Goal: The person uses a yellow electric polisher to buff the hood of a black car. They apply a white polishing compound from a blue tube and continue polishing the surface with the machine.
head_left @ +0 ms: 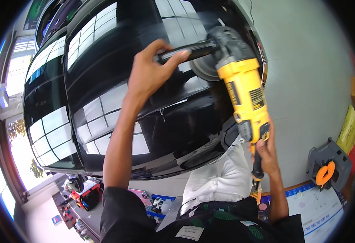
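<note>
A yellow and black rotary polisher [242, 95] lies over the glossy black car panel [177, 133], angled from the upper middle down toward my body. Its round grey pad [201, 69] is against the panel, partly hidden under the handle and tool head. My left hand [153, 67] is closed on the black side handle, thumb along it. My right hand [266, 152] is closed round the rear grip at the lower end of the tool. The panel mirrors gridded windows, and a dark seam runs down its left part.
Bright windows [19, 150] line the left wall. A dark bench [70, 210] with tools and bottles stands at lower left, beside blue trays [157, 204]. At right are a grey floor [295, 97], a grey plastic item with an orange ring [325, 174], and a yellow bag [345, 129].
</note>
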The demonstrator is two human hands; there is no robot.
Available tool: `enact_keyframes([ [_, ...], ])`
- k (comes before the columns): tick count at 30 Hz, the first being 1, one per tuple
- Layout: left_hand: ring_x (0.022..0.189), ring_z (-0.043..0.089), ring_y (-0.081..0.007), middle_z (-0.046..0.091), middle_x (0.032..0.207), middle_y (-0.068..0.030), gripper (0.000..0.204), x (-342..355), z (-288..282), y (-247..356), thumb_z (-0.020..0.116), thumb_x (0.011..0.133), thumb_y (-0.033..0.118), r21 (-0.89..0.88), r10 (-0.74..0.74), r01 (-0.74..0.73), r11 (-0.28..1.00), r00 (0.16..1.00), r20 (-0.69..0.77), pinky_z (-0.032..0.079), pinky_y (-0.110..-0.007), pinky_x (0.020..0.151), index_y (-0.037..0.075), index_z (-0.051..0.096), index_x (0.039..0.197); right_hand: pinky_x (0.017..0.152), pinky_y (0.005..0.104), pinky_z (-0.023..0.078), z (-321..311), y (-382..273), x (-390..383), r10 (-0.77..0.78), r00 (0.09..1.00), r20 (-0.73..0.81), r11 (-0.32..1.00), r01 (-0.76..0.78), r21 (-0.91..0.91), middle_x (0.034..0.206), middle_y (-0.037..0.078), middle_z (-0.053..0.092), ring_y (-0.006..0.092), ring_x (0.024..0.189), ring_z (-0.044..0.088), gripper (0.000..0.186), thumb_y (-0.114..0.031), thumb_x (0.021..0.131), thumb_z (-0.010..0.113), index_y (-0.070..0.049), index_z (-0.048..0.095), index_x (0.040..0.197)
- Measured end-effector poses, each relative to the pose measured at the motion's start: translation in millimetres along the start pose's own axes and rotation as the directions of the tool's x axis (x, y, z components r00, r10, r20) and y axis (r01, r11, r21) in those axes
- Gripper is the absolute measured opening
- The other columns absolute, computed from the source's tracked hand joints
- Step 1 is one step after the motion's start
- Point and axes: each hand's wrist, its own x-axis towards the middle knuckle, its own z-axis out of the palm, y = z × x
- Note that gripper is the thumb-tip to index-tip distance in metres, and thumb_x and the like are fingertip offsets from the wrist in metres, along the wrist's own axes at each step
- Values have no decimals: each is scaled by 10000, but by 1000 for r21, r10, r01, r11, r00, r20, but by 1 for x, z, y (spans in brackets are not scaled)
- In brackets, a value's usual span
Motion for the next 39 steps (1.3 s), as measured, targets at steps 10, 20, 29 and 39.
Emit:
enact_keyframes([
  [10, 564, 480, -53, 565, 701, -1, 324, -156, -156, -100, 746, 881, 312, -21, -282, 286, 958, 929, -241, 357, -210, 515, 6, 640, 906, 928, 449, 496, 151, 7, -7, -29, 908, 418, 936, 172, -308, 1225, 351, 579, 492, 1049, 634, 890, -441, 980, 542, -52, -25, 1545],
  [20, 620, 503, -66, 574, 718, -6, 348, -153, -116, -66, 748, 880, 315, -8, -365, 376, 927, 892, -266, 400, -216, 581, -5, 645, 970, 993, 451, 446, 89, -6, 23, 71, 872, 484, 943, 99, -316, 1266, 343, 554, 462, 1102, 616, 916, -416, 965, 569, -62, -39, 1552],
  [29, 658, 620, -200, 678, 823, -152, 459, -8, 51, 55, 808, 805, 365, -22, 29, -30, 999, 997, -76, 489, -338, 656, -34, 645, 961, 534, 248, 506, -82, 2, 30, 47, 994, 102, 987, -31, -159, 1123, 172, 571, 155, 763, 624, 1027, -576, 902, 601, -56, 4, 1557],
  [39, 683, 546, -134, 646, 759, -104, 376, 8, 52, 42, 721, 888, 340, -171, -98, 92, 981, 995, -26, 448, -297, 642, -25, 651, 941, 479, 219, 495, -73, -19, 24, 40, 999, 26, 985, -35, -171, 1113, 154, 580, 135, 738, 615, 986, -564, 921, 578, -67, 17, 1560],
])
